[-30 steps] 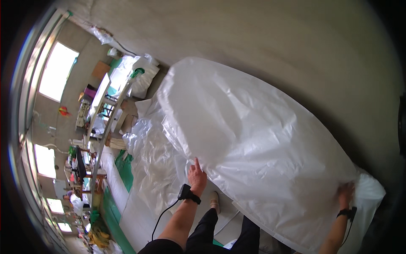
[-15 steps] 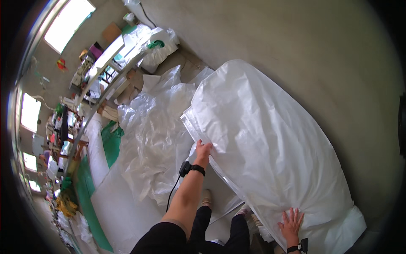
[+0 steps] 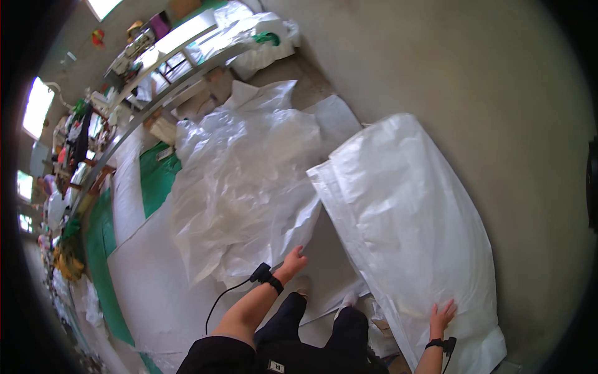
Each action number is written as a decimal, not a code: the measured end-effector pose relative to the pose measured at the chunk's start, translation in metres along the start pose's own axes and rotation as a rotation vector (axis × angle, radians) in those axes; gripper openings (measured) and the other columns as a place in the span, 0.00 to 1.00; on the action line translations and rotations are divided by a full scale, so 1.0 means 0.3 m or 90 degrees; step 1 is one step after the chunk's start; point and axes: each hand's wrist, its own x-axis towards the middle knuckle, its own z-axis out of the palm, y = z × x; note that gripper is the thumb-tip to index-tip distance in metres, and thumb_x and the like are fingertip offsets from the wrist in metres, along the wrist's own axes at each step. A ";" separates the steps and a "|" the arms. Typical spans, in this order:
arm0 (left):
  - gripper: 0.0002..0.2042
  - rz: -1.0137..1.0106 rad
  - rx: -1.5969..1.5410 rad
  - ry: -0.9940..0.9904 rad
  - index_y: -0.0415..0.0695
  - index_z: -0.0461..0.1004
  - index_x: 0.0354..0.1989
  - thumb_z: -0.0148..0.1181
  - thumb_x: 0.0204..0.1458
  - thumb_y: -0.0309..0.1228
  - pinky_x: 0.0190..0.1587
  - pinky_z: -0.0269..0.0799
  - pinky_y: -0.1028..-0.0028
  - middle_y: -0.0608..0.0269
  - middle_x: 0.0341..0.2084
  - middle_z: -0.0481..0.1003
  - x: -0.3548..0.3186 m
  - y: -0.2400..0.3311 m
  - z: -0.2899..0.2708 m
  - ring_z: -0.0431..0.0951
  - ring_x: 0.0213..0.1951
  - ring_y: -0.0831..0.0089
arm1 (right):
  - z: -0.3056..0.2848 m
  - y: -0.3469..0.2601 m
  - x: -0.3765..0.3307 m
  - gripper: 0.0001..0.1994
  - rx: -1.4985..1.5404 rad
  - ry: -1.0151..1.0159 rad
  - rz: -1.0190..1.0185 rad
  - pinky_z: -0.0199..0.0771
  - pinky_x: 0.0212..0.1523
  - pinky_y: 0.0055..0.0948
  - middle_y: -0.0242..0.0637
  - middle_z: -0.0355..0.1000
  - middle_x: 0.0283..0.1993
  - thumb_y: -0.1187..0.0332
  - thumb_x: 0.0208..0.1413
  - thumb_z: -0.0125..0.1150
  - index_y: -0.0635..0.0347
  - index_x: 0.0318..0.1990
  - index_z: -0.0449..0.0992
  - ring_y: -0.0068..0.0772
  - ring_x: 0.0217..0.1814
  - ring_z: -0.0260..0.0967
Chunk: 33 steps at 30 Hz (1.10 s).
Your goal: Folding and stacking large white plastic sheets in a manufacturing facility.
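Observation:
A large, folded white plastic sheet (image 3: 417,212) lies along the wall side, its layered edge running down towards my feet. My right hand (image 3: 442,316) rests on its lower part, open, with the fingers apart. To the left of the sheet my left hand (image 3: 293,263) is loosely closed, clear of the white sheet. I see nothing held in it, though its fingertips are small and partly turned away. The left hand is nearest to the lower right edge of a crumpled, clear plastic film (image 3: 249,174). Both wrists wear a black band with a small device.
A plain wall (image 3: 486,81) rises on the right. Green sheeting (image 3: 99,243) and a white roll (image 3: 128,181) lie at the left. A long metal rail (image 3: 134,124) crosses before a cluttered bench. My shoes (image 3: 303,285) stand between film and sheet.
My left hand has let go of the folded sheet's edge and moved down and left. My right hand stays on the sheet. The view has shifted, and the sheet sits further right in it.

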 end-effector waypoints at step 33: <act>0.16 -0.109 -0.041 0.112 0.43 0.72 0.46 0.52 0.53 0.38 0.39 0.68 0.71 0.63 0.29 0.75 0.413 -0.648 -0.171 0.73 0.35 0.73 | -0.062 -0.057 0.311 0.05 -0.466 -0.422 -0.291 0.66 0.25 0.32 0.37 0.69 0.26 0.70 0.50 0.56 0.61 0.27 0.70 0.34 0.25 0.67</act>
